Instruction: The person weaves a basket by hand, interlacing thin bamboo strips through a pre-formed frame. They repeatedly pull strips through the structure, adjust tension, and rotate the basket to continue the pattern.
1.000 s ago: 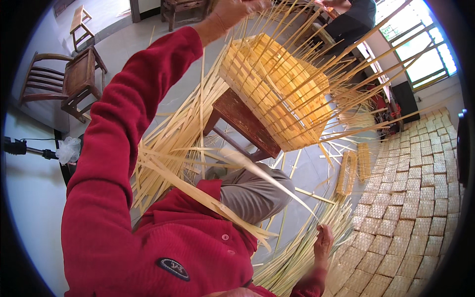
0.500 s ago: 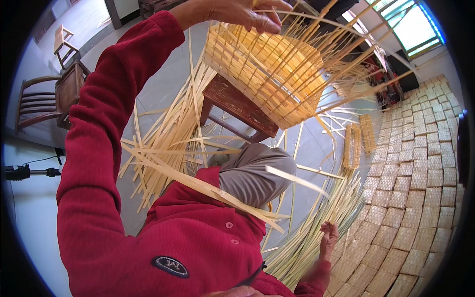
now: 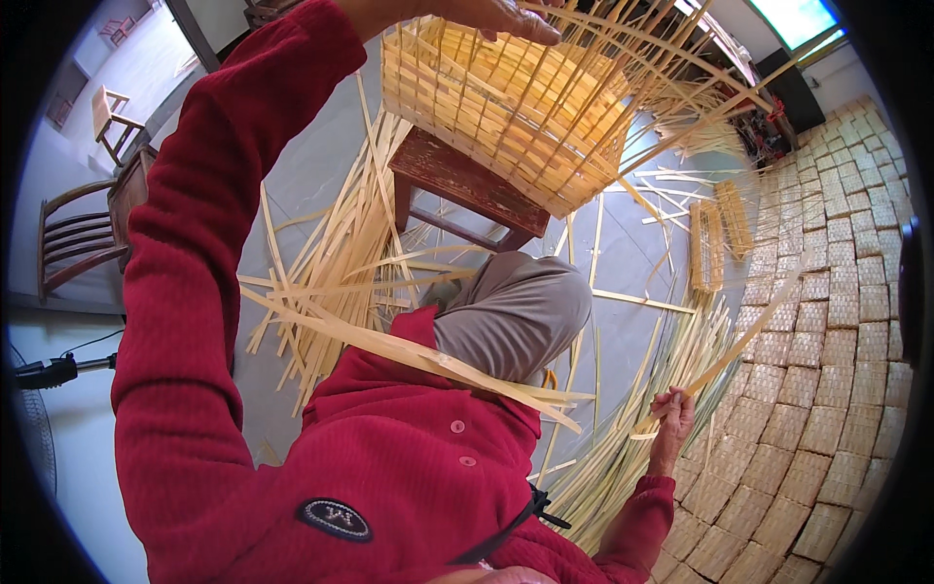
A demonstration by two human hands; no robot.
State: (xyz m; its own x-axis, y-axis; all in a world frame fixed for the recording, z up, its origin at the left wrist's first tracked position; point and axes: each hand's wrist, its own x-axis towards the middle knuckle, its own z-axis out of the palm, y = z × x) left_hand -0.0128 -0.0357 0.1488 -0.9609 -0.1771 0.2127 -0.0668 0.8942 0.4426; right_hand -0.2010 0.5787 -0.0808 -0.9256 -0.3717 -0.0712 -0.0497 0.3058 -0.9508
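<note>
An open woven bamboo basket [image 3: 486,92] with long upright stakes rests tilted on a worn red-brown wooden stool [image 3: 467,175]. My left hand [image 3: 496,21] reaches over its upper rim, fingers bent among the stakes and partly cropped by the top edge; what they grip is unclear. Low on the right, my right hand [image 3: 671,409] pinches a pale flat bamboo strip [image 3: 749,341] that slants up to the right. Long strips [image 3: 418,362] lie across my body and bent leg. Beside my right hand lies a bundle of thin splints [image 3: 608,467].
Loose strips [image 3: 331,234] are piled left of the stool. Two small woven pieces [image 3: 705,243] lie to the right, beside rows of woven tiles or mats [image 3: 817,409]. A wooden chair [image 3: 83,234], a bench [image 3: 112,117] and a black pole [image 3: 58,370] are at the left.
The view has shifted, and the far person has left it. My left hand has come down onto the basket's rim. The strip in my right hand now points up to the right.
</note>
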